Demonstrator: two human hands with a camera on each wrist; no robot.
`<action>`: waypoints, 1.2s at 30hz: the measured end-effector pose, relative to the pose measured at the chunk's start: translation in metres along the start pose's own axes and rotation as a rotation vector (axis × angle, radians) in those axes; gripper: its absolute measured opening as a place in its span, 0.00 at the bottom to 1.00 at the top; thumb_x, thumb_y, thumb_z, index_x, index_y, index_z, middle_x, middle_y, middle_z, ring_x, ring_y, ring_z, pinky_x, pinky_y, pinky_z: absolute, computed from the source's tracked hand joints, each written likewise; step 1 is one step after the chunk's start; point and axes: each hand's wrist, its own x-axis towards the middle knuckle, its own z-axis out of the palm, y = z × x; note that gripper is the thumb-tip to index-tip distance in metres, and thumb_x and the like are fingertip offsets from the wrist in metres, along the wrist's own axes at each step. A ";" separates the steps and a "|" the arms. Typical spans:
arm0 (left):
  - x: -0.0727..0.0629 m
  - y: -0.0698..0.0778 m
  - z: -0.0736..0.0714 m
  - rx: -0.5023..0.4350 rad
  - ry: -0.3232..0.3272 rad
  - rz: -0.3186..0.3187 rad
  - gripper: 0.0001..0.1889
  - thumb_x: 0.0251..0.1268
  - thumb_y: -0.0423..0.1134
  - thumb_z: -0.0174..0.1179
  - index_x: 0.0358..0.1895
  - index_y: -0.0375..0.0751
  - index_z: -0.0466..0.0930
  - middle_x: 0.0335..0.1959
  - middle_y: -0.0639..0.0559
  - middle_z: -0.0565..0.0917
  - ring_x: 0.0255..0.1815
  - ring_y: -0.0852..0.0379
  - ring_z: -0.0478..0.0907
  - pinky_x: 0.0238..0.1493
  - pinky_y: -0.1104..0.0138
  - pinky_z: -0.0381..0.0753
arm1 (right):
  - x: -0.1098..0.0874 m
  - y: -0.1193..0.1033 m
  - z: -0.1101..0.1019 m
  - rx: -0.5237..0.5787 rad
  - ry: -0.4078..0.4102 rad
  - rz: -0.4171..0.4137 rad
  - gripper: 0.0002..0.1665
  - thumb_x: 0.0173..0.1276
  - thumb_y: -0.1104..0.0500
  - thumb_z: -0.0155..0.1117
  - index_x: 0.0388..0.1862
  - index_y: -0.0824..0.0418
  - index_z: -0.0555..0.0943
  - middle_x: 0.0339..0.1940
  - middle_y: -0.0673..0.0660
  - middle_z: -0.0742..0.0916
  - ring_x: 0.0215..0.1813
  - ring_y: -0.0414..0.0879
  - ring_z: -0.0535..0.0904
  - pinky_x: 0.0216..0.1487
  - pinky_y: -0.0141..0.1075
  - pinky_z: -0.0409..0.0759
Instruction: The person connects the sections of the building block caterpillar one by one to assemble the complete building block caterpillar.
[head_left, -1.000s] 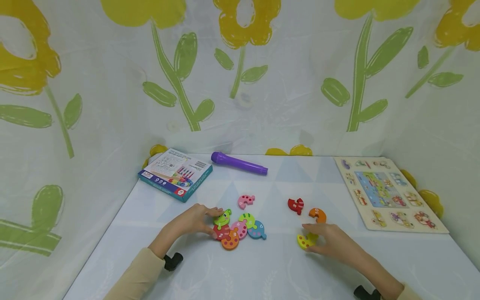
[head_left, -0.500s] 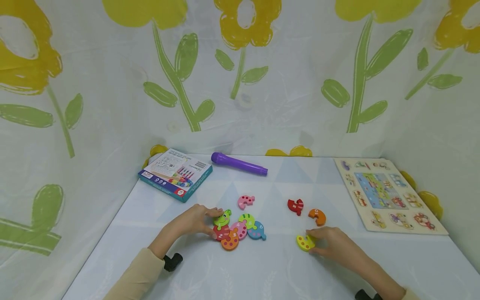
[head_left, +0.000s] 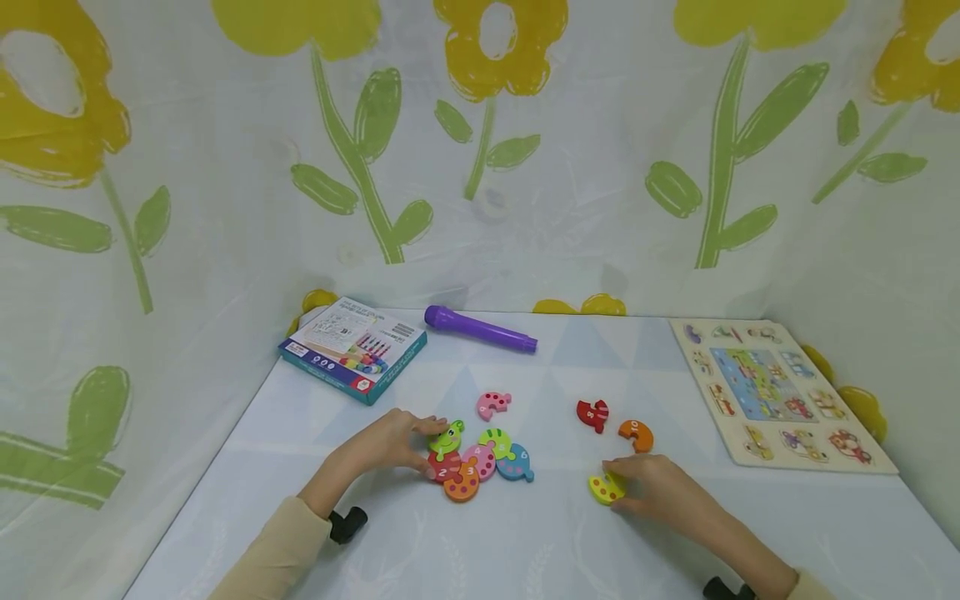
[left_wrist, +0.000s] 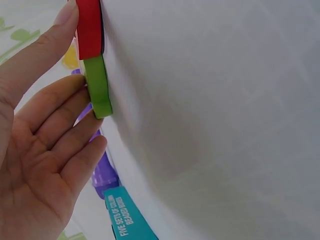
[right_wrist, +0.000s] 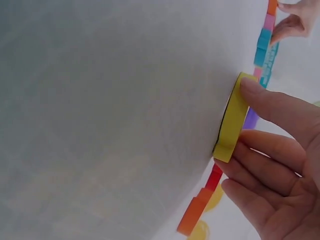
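1 yellow puzzle pc [head_left: 602,491], curved, red-dotted, lies on table [head_left: 540,542], rt of joined caterpillar [head_left: 481,461]; R hand [head_left: 658,492] pinches it, thumb vs. fingers; L hand [head_left: 381,446] grips caterpillar's green/red end.

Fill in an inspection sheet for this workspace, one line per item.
Surface: pale, faintly patterned table.
Job's things: caterpillar chain of six coloured pieces, left of centre; loose pink piece, red piece and orange piece lie apart; yellow piece at right hand.
Clutter: boxed set and purple microphone-shaped toy at the back; picture board on the right.
Hands: left hand pinches the chain's green-and-red end; right hand pinches the yellow piece between thumb and fingers.
Cables: nothing seen.
Surroundings: flower-print backdrop at the back and sides.
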 end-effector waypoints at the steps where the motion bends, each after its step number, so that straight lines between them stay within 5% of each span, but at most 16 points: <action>1: 0.000 0.001 0.000 0.004 0.000 -0.004 0.36 0.46 0.46 0.76 0.64 0.52 0.75 0.65 0.51 0.73 0.69 0.44 0.66 0.62 0.52 0.72 | 0.000 0.000 0.000 0.001 -0.003 -0.003 0.29 0.47 0.57 0.80 0.50 0.63 0.85 0.47 0.55 0.88 0.53 0.54 0.82 0.52 0.49 0.80; 17: 0.000 0.001 -0.001 0.012 -0.002 -0.019 0.36 0.46 0.46 0.76 0.64 0.54 0.76 0.65 0.50 0.73 0.68 0.43 0.66 0.61 0.51 0.73 | 0.010 -0.014 -0.001 0.002 0.046 -0.189 0.30 0.55 0.56 0.76 0.57 0.61 0.81 0.52 0.53 0.86 0.56 0.53 0.78 0.52 0.47 0.81; 36: 0.001 0.001 0.001 0.005 -0.009 -0.050 0.36 0.46 0.46 0.76 0.64 0.55 0.75 0.66 0.51 0.73 0.69 0.44 0.65 0.61 0.53 0.73 | 0.026 -0.037 0.005 0.025 0.010 -0.264 0.30 0.56 0.56 0.76 0.58 0.60 0.81 0.54 0.51 0.85 0.57 0.50 0.78 0.52 0.43 0.81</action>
